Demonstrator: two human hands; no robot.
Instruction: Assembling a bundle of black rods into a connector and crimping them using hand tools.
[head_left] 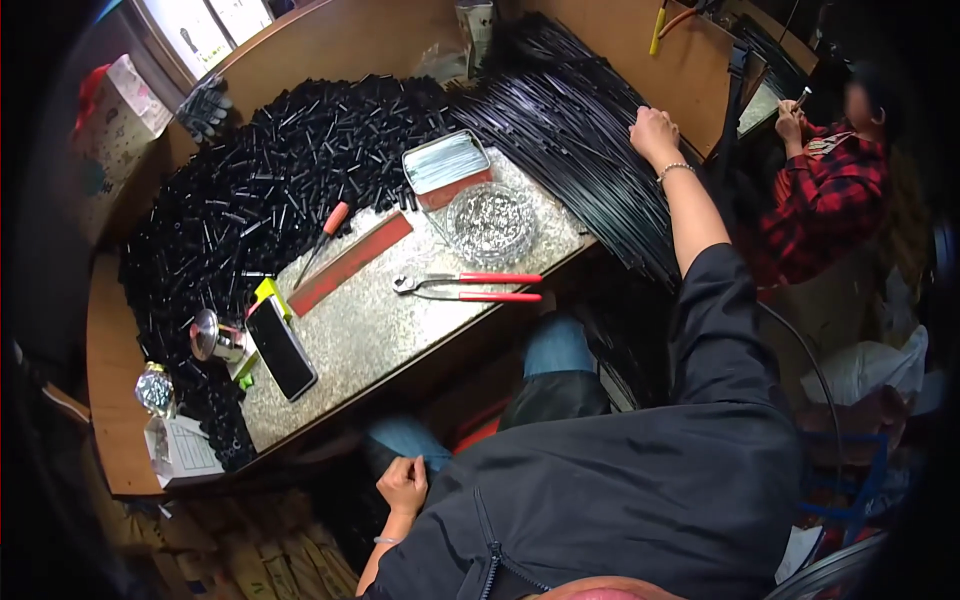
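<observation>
My right arm is stretched out to the far right. My right hand (655, 135), fingers curled closed, is over the right edge of a large spread of long thin black rods (570, 130), beside a wooden partition. What it grips, if anything, is hidden. Down by my lap, my left hand (403, 486) is closed near my knee, and I cannot make out anything in it. On the stone-topped bench (370, 330) lie red-handled pincers (470, 286), a red flat bar (352, 264) and a screwdriver (325, 236). A glass dish (490, 222) holds small shiny pieces.
A heap of short black tubes (290, 150) covers the bench's back and left. A tin of thin pale rods (447, 165) stands behind the dish. A phone (281, 348) leans near a metal pot (212, 338). At right sits another person in a checked shirt (830, 190).
</observation>
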